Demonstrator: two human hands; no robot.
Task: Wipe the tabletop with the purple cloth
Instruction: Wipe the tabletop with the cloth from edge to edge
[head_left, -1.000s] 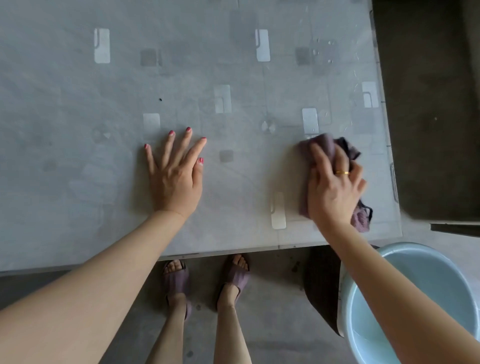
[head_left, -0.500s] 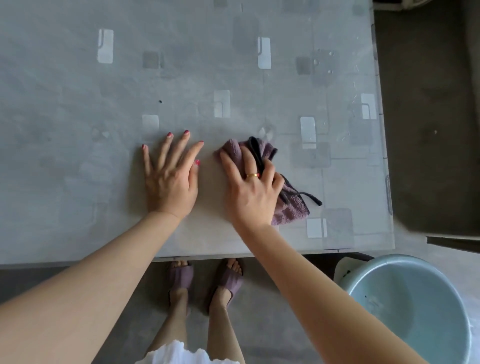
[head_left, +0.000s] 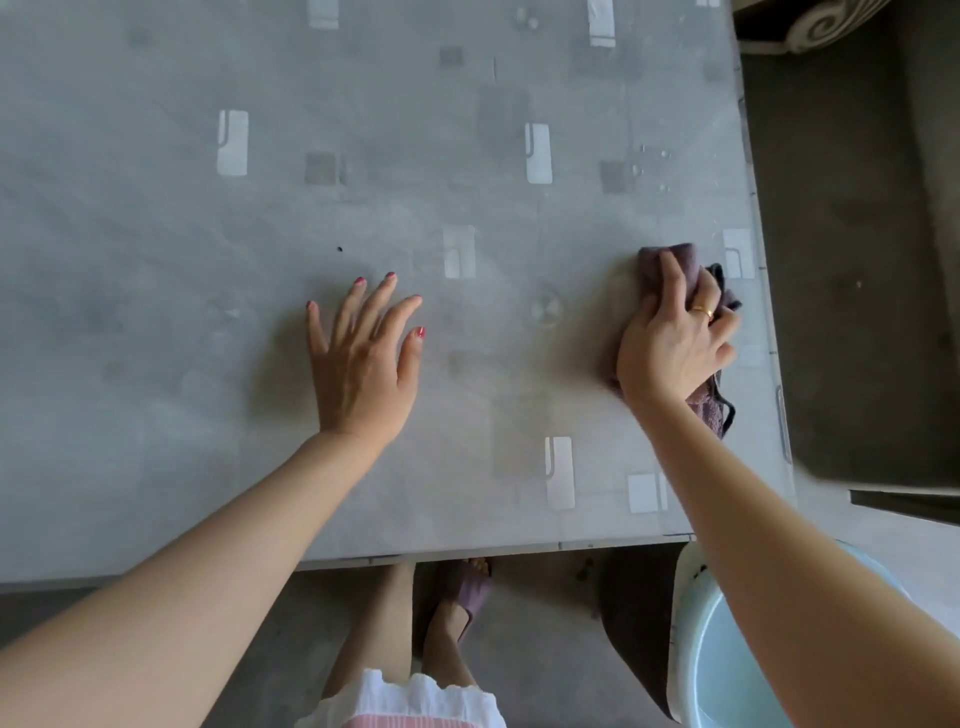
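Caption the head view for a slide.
Right hand presses the purple cloth near the tabletop's right edge; left hand rests flat.

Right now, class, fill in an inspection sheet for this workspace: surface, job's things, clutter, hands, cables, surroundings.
Surface: grey patterned tabletop, a small dark speck, droplets near the far right.
Job's things: purple cloth, bunched, near the right edge.
Clutter: nothing seen.
Hands: left hand flat on the tabletop, fingers spread; right hand pressing the cloth, gold ring.
Cables: nothing seen.
Surroundings: pale blue basin on the floor at the right; feet in purple slippers.
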